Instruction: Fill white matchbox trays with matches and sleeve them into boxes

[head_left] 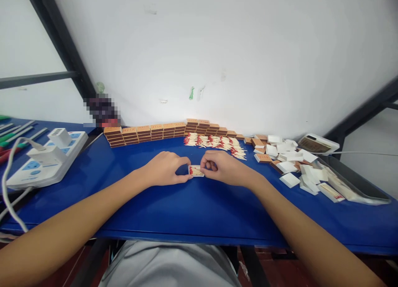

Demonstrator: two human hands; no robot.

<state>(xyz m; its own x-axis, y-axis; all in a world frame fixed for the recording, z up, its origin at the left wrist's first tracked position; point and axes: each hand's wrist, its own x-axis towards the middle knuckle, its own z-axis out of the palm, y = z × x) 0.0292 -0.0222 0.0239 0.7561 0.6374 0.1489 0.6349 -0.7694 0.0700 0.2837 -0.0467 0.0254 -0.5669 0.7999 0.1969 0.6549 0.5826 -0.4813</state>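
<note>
A small open matchbox tray with red-tipped matches in it lies on the blue table. My left hand pinches its left end with thumb and fingers. My right hand grips its right end, fingers curled. Just behind lies a loose heap of matches. Stacked brown matchboxes line the wall.
White inner trays and brown sleeves are scattered at the right, with a clear tray and a phone-like box beyond. A white power strip with plugs and cables sits at the left, tools behind it.
</note>
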